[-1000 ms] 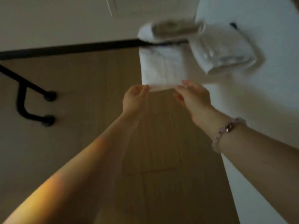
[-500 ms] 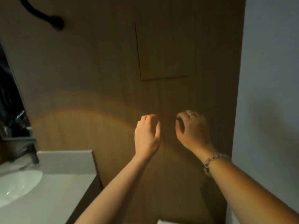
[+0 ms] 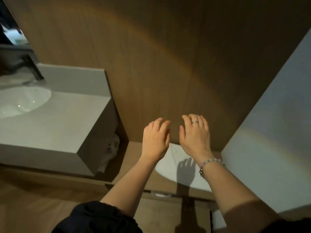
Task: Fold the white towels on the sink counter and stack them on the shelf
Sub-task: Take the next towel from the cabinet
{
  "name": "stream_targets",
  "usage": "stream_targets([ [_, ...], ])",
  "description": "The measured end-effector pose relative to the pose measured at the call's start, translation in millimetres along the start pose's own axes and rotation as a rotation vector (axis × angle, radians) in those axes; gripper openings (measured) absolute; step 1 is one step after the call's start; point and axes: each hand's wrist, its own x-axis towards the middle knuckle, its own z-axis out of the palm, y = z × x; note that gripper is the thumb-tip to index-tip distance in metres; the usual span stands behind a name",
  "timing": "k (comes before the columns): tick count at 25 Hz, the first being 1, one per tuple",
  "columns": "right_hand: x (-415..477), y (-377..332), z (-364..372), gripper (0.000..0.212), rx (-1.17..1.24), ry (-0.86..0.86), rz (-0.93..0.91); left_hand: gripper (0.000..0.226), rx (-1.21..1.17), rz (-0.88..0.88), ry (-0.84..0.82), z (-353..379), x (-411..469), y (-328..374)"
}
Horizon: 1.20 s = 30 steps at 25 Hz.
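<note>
Presently, two bare hands are held side by side, close but not touching, in front of a wood-panelled wall (image 3: 168,64). The left hand (image 3: 155,138) is shown back-up with fingers loosely curled; nothing is held in it. The right hand (image 3: 195,135) is likewise empty, its fingers relaxed and slightly spread. A ring (image 3: 195,122) is worn on one finger and a bead bracelet (image 3: 210,163) at the wrist. The sink counter (image 3: 58,118) is set at the left, with a basin (image 3: 21,101) sunk at its far-left end and a black tap (image 3: 34,69) behind it. A crumpled white cloth (image 3: 111,152), possibly a towel, is lodged in the shadowed gap under the counter's right end; its exact nature cannot be told. A wooden ledge (image 3: 134,157) runs below the hands, and on it a pale rounded patch (image 3: 168,167) is marked with a hand's shadow; whether this is fabric or light cannot be told. A pale wall (image 3: 269,132) is at the right, and a dark garment (image 3: 97,217) at the near edge.
</note>
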Motion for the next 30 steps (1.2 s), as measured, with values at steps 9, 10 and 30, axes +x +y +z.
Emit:
stream_targets([
  [9, -139, -37, 78, 0.028, 0.06, -0.287, 0.094, 0.026, -0.094, -0.306, -0.27, 43, -153, -78],
  [10, -151, -38, 82, 0.027, 0.088, -0.301, 0.111, 0.026, -0.113, -0.351, -0.284, 48, -164, -79],
  [30, -429, 2, 384, 0.035, 0.191, -0.573, 0.159, 0.033, -0.042, -0.285, -0.404, 338, -436, -183],
])
